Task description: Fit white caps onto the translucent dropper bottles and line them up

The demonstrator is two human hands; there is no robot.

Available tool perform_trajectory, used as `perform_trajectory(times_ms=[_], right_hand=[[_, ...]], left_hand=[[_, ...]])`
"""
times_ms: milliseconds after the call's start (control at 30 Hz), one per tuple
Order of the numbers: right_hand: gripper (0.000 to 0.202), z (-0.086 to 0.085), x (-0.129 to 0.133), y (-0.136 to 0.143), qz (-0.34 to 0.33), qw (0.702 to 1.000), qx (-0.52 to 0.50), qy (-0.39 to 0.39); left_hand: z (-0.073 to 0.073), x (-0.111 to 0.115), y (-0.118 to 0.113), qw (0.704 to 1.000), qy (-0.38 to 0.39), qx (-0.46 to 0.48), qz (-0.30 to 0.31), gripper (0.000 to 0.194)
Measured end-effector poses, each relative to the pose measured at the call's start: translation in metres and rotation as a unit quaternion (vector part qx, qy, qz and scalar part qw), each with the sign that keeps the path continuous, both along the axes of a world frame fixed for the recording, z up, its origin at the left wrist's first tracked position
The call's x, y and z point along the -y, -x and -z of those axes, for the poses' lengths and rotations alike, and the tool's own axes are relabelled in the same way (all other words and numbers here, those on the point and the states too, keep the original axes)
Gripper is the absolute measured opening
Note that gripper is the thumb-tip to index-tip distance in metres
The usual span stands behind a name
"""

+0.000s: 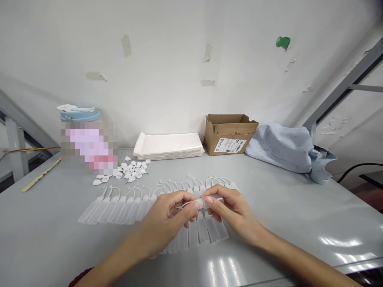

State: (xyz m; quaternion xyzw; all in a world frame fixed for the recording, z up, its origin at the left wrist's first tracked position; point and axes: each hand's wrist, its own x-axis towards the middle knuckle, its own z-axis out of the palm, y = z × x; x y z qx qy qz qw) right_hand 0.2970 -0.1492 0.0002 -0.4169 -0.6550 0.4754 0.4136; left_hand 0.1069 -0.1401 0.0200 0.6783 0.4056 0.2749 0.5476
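Both hands meet over the grey table, holding one translucent bottle (216, 198) between them. My left hand (176, 211) pinches its white neck end, where a thin white strip hangs toward the palm. Fingers of my right hand (226, 203) close round the bottle's body. Behind and left of the hands lies a row of similar flat bottles (112, 209) with white strips at their tops. A second row (202, 231) lies below the hands, partly hidden by my left hand. Loose white caps (131, 171) are scattered in a pile farther back.
A stack of white envelopes (170, 145) and an open cardboard box (229, 135) stand against the wall. Right of the box lies a light blue cloth (278, 147). At the back left are a blue lid (80, 115), a blurred pink item (91, 145) and a yellowish strip (41, 175).
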Motion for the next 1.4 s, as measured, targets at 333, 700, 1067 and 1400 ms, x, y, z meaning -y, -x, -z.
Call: perform_trajectory(times_ms=[333,700,1067,1400], right_hand=[[0.022,-0.002,-0.003,-0.006,-0.026,0.991,0.108,-0.075],[0.031,0.011,-0.07,-0.062,0.26,0.953,0.118,-0.1],[0.031,0.044,-0.111,-0.095,0.314,0.917,0.228,-0.094],[0.026,0.035,-0.106,-0.09,0.24,0.92,0.285,-0.124]], left_hand=[[0.002,-0.003,0.002,0.998,-0.046,-0.023,0.03,0.017],[0.02,-0.084,0.097,0.845,-0.331,-0.376,-0.186,0.031],[0.046,-0.096,0.103,0.783,-0.371,-0.477,-0.146,0.029],[0.044,-0.098,0.097,0.752,-0.385,-0.516,-0.142,0.024]])
